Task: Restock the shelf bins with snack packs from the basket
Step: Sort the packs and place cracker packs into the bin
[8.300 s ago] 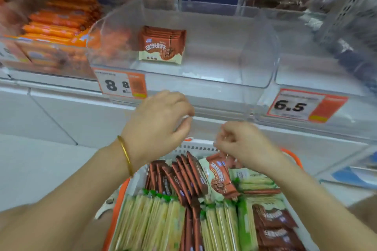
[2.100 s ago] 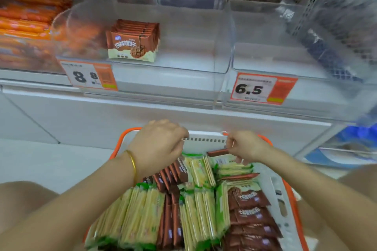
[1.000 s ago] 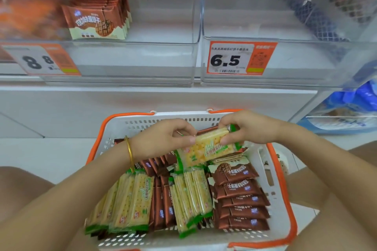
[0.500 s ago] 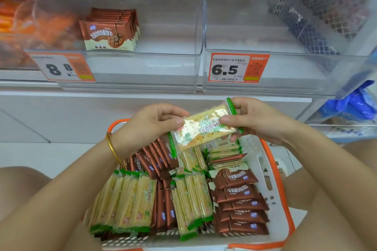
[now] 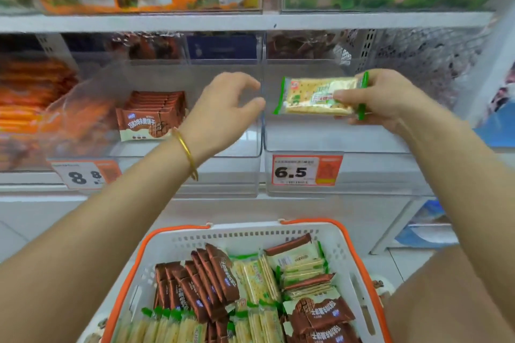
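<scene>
Above 6.5 bin (image 5: 334, 144) | right hand (image 5: 381, 100) pinches cracker pack (image 5: 312, 96)

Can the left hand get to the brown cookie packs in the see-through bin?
Probably yes. The left hand is empty, fingers loose, up beside the brown packs at the clear bin. Nothing seems to stand between them, though the see-through wall is hard to judge.

Cracker pack (image 5: 315, 97) raised from basket (image 5: 250, 234) to bin (image 5: 362, 142); left hand (image 5: 223, 111) released.
</scene>
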Demonstrator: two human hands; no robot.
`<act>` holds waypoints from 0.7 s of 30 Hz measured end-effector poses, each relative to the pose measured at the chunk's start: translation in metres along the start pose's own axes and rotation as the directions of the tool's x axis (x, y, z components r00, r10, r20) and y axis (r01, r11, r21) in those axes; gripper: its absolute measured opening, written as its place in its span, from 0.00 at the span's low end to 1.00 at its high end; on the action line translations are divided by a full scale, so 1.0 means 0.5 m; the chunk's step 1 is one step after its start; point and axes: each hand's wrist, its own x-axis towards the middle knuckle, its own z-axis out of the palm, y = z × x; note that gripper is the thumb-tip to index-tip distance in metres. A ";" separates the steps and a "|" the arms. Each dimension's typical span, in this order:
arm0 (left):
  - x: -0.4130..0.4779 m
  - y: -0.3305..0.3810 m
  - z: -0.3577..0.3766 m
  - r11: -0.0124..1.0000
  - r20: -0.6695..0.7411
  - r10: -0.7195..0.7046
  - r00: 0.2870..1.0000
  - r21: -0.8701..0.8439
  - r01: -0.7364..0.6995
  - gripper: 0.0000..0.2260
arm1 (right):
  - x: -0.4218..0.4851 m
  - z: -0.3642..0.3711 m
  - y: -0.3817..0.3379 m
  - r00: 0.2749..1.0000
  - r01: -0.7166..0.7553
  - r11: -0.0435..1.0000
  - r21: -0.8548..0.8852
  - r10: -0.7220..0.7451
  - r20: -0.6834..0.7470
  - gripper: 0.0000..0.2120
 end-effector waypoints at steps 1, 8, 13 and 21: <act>0.019 -0.003 0.017 0.997 0.057 0.002 0.998 0.076 -0.007 0.16 | 0.043 0.011 0.008 0.999 -0.022 0.996 -0.091 0.019 -0.036 0.12; 0.052 -0.021 0.079 0.986 0.163 0.011 0.987 0.164 -0.038 0.26 | 0.265 0.091 0.101 0.998 -0.046 0.828 -0.558 0.011 -0.067 0.22; 0.052 -0.033 0.082 0.986 0.143 0.045 0.989 0.151 -0.067 0.27 | 0.336 0.118 0.136 0.986 -0.129 0.748 -0.651 0.025 -0.166 0.24; 0.049 -0.033 0.086 0.996 0.135 0.020 0.991 0.085 -0.031 0.27 | 0.369 0.163 0.139 0.952 -0.209 0.881 -0.424 0.084 -0.295 0.35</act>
